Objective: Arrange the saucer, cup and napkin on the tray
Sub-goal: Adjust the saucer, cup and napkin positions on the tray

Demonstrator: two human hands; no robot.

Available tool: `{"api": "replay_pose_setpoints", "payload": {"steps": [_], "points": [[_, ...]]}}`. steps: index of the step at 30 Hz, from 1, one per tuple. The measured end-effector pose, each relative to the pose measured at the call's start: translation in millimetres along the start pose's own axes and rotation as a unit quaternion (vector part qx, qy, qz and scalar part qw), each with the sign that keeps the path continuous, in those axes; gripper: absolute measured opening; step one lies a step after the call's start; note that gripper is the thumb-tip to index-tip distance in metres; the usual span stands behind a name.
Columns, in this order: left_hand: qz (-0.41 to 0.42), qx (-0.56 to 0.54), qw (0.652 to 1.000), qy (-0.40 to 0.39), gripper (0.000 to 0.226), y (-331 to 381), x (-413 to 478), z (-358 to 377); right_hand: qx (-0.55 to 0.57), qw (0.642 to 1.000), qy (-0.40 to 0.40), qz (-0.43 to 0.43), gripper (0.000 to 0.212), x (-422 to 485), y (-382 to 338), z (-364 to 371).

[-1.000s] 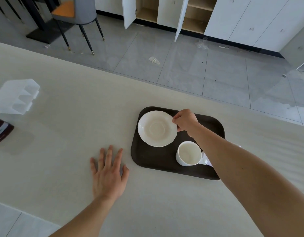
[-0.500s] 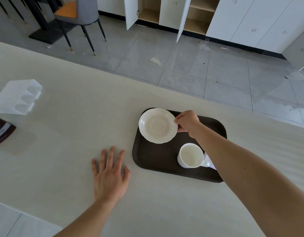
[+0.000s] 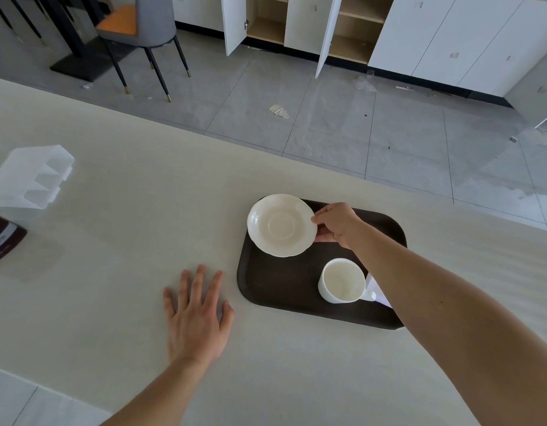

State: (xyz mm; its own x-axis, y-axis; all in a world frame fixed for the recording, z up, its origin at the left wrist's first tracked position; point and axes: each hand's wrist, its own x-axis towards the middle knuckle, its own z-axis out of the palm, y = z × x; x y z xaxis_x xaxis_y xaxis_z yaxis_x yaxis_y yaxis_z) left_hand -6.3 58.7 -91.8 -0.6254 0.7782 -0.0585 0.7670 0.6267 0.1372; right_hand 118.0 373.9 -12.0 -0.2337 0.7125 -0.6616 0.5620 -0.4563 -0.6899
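A dark brown tray (image 3: 281, 290) lies on the pale table. My right hand (image 3: 337, 222) pinches the right rim of a white scalloped saucer (image 3: 281, 226), which is held over the tray's far left corner, slightly lifted and overhanging the tray's edge. A white cup (image 3: 343, 279) stands upright on the tray's near right part, its handle pointing right. A white napkin (image 3: 377, 292) shows just right of the cup, mostly hidden under my right forearm. My left hand (image 3: 197, 315) rests flat on the table left of the tray, fingers spread, holding nothing.
A clear plastic organiser (image 3: 32, 176) and a dark red box (image 3: 3, 241) sit at the table's left edge. The table's far edge runs diagonally behind the tray; beyond it are grey floor tiles, a grey chair (image 3: 143, 35) and white cabinets with open doors.
The saucer in my right hand has shifted a little toward the tray's far left corner and risen slightly. My left hand, the cup and the napkin have stayed put.
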Motion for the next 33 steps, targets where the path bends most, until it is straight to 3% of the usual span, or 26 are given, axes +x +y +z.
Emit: {"api": "replay_pose_setpoints", "payload": {"steps": [8,12,15,19,25,33], "points": [[0.002,-0.005,1.000,0.004,0.060,1.0,-0.2,-1.8,-0.061,0.997,-0.026,-0.033,0.014,-10.2,2.5,-11.4],[-0.001,-0.002,1.000,0.001,0.061,1.0,-1.0,-2.3,-0.100,0.990,0.017,-0.097,0.007,-24.0,10.2,-27.2],[-0.003,-0.003,1.000,-0.002,0.061,0.3,-0.1,-1.9,-0.089,0.983,0.056,-0.149,0.023,-43.2,22.4,-47.6],[-0.001,-0.005,1.000,0.001,0.061,0.3,-0.4,-1.1,-0.111,0.971,0.093,-0.191,0.028,-78.1,53.0,-83.5],[-0.002,-0.005,1.000,0.005,0.061,1.0,-0.6,-1.1,-0.348,0.923,0.066,-0.153,0.019,-112.8,93.6,-99.7],[-0.001,-0.013,1.000,0.013,0.061,0.3,0.0,0.4,-0.363,0.910,0.074,-0.187,0.011,-125.0,107.0,-84.9]]}}
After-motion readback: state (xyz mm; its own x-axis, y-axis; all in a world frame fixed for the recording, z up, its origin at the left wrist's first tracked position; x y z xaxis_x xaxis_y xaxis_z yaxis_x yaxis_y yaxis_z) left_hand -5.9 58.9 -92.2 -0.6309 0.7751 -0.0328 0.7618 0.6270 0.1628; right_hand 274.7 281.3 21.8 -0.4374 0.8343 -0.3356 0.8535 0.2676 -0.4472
